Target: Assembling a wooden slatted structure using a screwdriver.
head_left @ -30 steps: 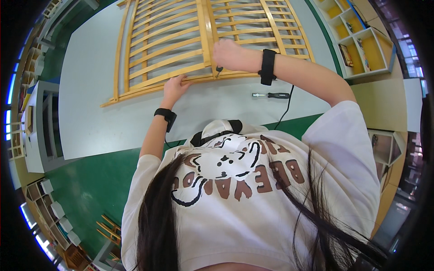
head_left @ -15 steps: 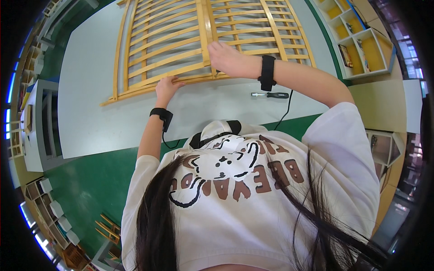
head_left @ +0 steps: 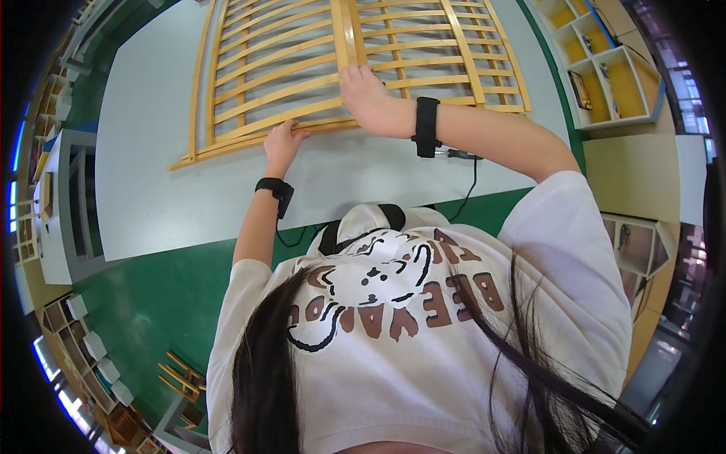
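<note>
A wooden slatted frame (head_left: pixel 287 68) lies flat on a pale grey table (head_left: pixel 151 189). My left hand (head_left: pixel 281 144) grips the frame's near rail, fingers curled over its edge. My right hand (head_left: pixel 367 94) rests on the frame where the centre bar meets the near rail, fingers bent over the wood. Both wrists wear black bands. A screwdriver (head_left: pixel 463 155) with a dark handle lies on the table just under my right forearm, mostly hidden by it. A thin black cable (head_left: pixel 473 181) runs from there toward my chest.
Open shelf units with yellow backs (head_left: pixel 605 76) stand at the upper right. The floor (head_left: pixel 151 303) around the table is green. More shelving and a grey cabinet (head_left: pixel 64 197) line the left side. Small wooden chairs (head_left: pixel 181 374) stand at the lower left.
My right hand has slid a little to the left along the frame, and my forearm now covers most of the screwdriver. My left hand has shifted slightly left on the near rail.
</note>
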{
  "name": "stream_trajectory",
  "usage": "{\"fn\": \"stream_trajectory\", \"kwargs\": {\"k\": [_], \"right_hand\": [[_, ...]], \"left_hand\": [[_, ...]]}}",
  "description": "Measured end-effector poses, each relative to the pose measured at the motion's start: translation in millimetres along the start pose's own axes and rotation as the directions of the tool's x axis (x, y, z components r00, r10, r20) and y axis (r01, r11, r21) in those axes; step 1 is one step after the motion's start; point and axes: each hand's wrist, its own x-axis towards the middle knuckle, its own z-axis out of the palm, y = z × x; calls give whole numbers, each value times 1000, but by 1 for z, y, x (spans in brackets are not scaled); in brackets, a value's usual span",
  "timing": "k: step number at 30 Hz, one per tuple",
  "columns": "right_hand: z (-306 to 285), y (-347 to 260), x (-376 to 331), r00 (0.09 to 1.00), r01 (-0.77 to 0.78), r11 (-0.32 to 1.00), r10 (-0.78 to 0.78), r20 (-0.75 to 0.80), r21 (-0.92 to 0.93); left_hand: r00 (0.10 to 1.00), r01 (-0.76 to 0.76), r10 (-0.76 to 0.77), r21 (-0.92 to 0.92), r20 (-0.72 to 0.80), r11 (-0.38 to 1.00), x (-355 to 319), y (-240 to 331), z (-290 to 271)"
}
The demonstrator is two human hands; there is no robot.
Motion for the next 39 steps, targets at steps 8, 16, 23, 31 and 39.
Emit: {"fn": "stream_trajectory", "kwargs": {"k": [8,16,23,31,39], "right_hand": [[-13,-1,17,936,173,976,-204,285,132],[2,7,10,972,172,985,-166,169,-24],[-4,18,13,798,336,934,-352,490,123],[10,17,10,840,346,936,-341,422,67],[44,50,4,952,278,923,-302,52,265]], "left_hand": [[1000,-28,28,20,-15,999,-1,0,2],[1000,-28,28,36,11,999,1,0,2],[997,-61,63,38,-38,997,-1,-3,4],[1000,-22,22,49,4,999,-2,-4,5],[994,-94,96,47,-57,994,-3,-2,4]]}}
